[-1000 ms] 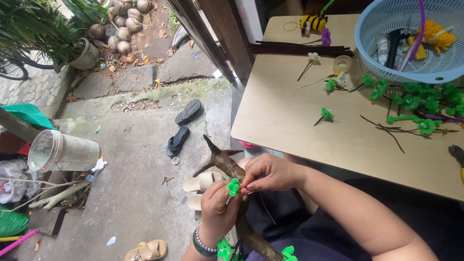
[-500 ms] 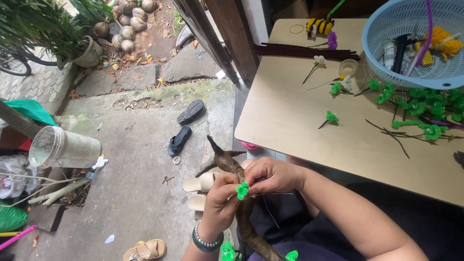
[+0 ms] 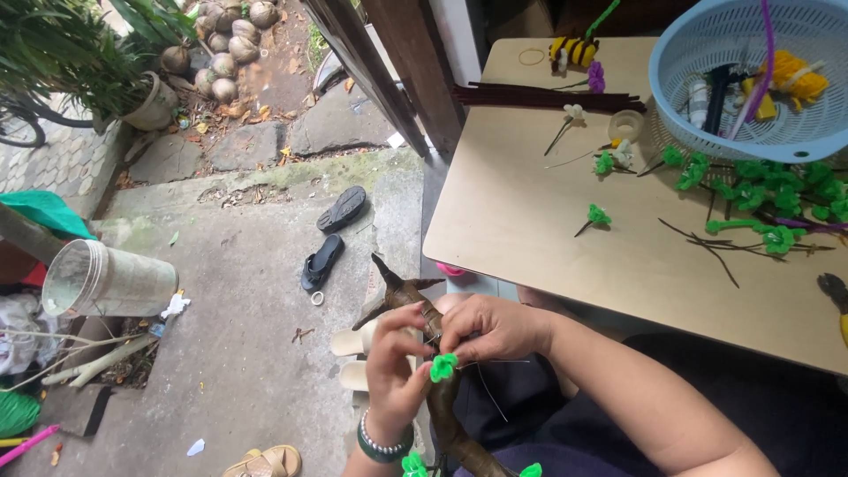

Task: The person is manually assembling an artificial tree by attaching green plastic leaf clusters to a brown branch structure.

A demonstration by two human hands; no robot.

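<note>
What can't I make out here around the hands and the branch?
- Lower end of the brown branch: cut off by the bottom edge, head view.
- How the green leaf is fixed: hidden by fingers of left hand and right hand.
- Thin wire: too fine to trace.
- Pliers: cut off by right edge.

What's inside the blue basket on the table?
The blue basket holds yellow yarn, a purple pipe cleaner and dark tools. Its far side lies outside the picture.

One head-worn view, peering steeply down from above the lap, hands close at bottom centre. The pale wooden tabletop (image 3: 565, 221) fills the right side; grey concrete floor (image 3: 230, 353) stretches left, farther below.
</note>
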